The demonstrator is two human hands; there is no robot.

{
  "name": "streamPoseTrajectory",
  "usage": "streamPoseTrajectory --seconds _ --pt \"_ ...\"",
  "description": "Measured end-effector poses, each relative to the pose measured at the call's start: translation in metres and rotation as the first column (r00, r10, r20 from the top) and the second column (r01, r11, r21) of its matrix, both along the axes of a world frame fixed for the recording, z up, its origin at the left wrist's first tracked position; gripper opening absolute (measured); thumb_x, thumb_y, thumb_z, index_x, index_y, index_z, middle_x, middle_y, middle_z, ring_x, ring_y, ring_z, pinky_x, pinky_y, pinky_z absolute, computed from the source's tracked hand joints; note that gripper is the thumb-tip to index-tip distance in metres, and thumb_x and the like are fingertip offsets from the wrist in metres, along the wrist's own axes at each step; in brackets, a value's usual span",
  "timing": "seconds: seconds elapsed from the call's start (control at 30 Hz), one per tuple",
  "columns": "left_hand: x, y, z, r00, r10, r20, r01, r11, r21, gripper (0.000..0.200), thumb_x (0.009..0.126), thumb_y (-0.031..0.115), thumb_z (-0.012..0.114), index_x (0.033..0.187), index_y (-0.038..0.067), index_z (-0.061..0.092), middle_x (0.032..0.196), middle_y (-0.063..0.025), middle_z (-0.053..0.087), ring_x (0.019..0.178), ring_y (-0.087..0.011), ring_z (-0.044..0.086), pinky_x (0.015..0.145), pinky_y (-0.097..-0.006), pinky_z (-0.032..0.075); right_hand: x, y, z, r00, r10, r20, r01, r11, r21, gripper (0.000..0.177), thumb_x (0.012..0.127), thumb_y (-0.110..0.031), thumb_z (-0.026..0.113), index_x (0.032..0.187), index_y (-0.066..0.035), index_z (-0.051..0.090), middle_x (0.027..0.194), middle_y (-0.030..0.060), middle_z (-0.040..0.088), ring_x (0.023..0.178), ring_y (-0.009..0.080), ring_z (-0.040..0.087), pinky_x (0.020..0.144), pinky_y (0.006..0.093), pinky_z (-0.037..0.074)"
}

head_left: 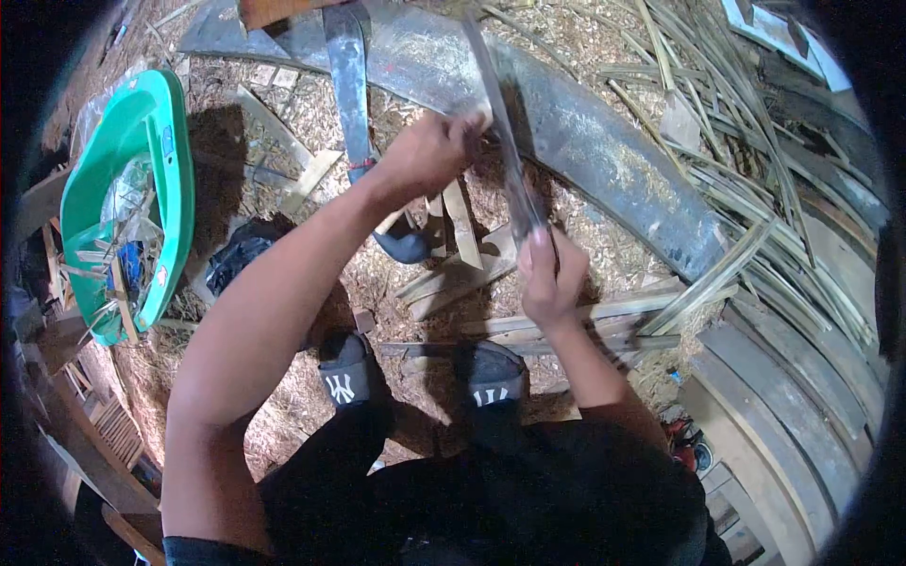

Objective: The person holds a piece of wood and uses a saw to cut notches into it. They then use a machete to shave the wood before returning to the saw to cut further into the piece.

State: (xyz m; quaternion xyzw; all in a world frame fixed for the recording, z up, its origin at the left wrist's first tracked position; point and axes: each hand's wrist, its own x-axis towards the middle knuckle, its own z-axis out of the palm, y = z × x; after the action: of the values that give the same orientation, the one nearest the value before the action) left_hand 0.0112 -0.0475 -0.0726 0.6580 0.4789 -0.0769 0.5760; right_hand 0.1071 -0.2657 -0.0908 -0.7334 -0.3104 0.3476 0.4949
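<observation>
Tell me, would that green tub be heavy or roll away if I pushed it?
The green tub looks like plastic, so it's probably light for its size. Its long, wide shape would likely slide, not roll. The loose wood scraps inside might shift.

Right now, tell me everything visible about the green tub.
The green tub is a long, rounded shell that looks like plastic, with small stickers on its broad rim. It sits open side up at left, on a shavings-strewn floor. Inside lie clear plastic, wood scraps and something blue; one wood strip crosses its near end.
</observation>
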Motion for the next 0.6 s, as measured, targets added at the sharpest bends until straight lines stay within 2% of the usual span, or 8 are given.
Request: streamPoseTrajectory --seconds 0.07,0.1,0.13,0.23,0.33,0.4,0.53,0.6 --pt "0.002 -0.007 -0.002 0.988 -0.086 -0.128 0.084 0.996 -0.02 0.067 0.108 0.055 0.041 0.094 -0.005 0.067 0.07 -0.0134 0.063 0.069 -0.0214 0.064 0.069 -0.0415 0.053 -0.012 -0.018 0.007 0.982 -0.047 -0.182 0.068 0.992 0.109 0.043 0.107 -0.02 0.044 0.067 -0.006 0.042 0.058 -0.0008 0.04 0.05 0.0082 0.036 0.048 0.0282 0.029" --pt "0.0 -0.014 -0.02 0.992 -0.103 -0.076 0.111 0.988 0.11 0.066 0.108 0.053 0.041 0.099 -0.006 0.068 0.078 -0.0175 0.066 0.077 -0.0249 0.065 0.079 -0.0441 0.053 -0.013 -0.016 0.017 0.971 -0.078 -0.225 0.101 0.991 0.092 0.043 0.107 -0.019 0.044 0.067 -0.006 0.039 0.058 -0.0008 0.037 0.05 0.0082 0.034 0.048 0.0275 0.027" --pt "0.0 -0.02 -0.021 0.996 -0.065 -0.052 0.074 0.979 0.189 0.064 0.108 0.052 0.043 0.104 -0.007 0.068 0.081 -0.0183 0.068 0.077 -0.0271 0.064 0.081 -0.0443 0.051 -0.009 -0.015 0.013 0.97 -0.078 -0.23 0.101 0.991 0.09 0.043 0.107 -0.019 0.044 0.067 -0.006 0.039 0.058 -0.0008 0.037 0.05 0.0082 0.034 0.048 0.0275 0.027" --pt "0.0 -0.017 -0.016 0.999 -0.048 -0.025 0.051 0.99 0.133 0.063 0.108 0.051 0.044 0.106 -0.007 0.068 0.081 -0.0187 0.068 0.077 -0.0267 0.064 0.082 -0.0432 0.051 -0.004 -0.013 -0.006 0.994 -0.027 -0.101 0.038 0.994 0.1 0.043 0.108 -0.019 0.044 0.067 -0.006 0.039 0.058 0.0001 0.037 0.05 0.0083 0.032 0.048 0.0284 0.026" --pt "-0.002 -0.014 -0.012 0.995 -0.095 -0.036 0.097 0.992 0.077 0.062 0.108 0.051 0.045 0.107 -0.007 0.068 0.082 -0.0197 0.068 0.079 -0.0263 0.064 0.082 -0.0429 0.051 -0.009 -0.015 -0.007 0.993 -0.061 -0.098 0.071 0.993 0.095 0.043 0.108 -0.02 0.044 0.068 -0.005 0.04 0.059 0.0003 0.038 0.051 0.0085 0.033 0.049 0.0285 0.027" --pt "-0.001 -0.015 -0.013 0.996 -0.076 -0.043 0.082 0.985 0.154 0.062 0.108 0.049 0.045 0.106 -0.008 0.068 0.079 -0.0184 0.067 0.076 -0.0244 0.063 0.078 -0.0425 0.051 -0.014 -0.021 -0.001 0.991 -0.07 -0.113 0.081 0.992 0.096 0.043 0.108 -0.021 0.044 0.068 -0.005 0.04 0.059 0.0003 0.038 0.052 0.0084 0.034 0.049 0.0284 0.027" --pt "0.001 -0.021 -0.02 0.998 -0.06 -0.036 0.066 0.982 0.176 0.061 0.108 0.049 0.046 0.103 -0.008 0.068 0.074 -0.0156 0.066 0.071 -0.0233 0.062 0.074 -0.0424 0.051 -0.011 -0.009 0.004 0.993 -0.052 -0.108 0.062 0.993 0.096 0.044 0.108 -0.025 0.046 0.069 -0.006 0.042 0.06 -0.0002 0.041 0.053 0.0082 0.036 0.05 0.0281 0.028" --pt "0.003 -0.019 -0.017 0.998 -0.032 -0.054 0.04 0.989 0.143 0.06 0.106 0.049 0.046 0.095 -0.004 0.072 0.09 -0.0333 0.069 0.093 -0.0506 0.069 0.089 -0.0543 0.052 -0.01 -0.007 0.005 0.999 -0.042 -0.014 0.043 0.998 0.038 0.044 0.108 -0.026 0.047 0.069 -0.007 0.043 0.06 -0.001 0.042 0.053 0.008 0.037 0.05 0.028 0.029"
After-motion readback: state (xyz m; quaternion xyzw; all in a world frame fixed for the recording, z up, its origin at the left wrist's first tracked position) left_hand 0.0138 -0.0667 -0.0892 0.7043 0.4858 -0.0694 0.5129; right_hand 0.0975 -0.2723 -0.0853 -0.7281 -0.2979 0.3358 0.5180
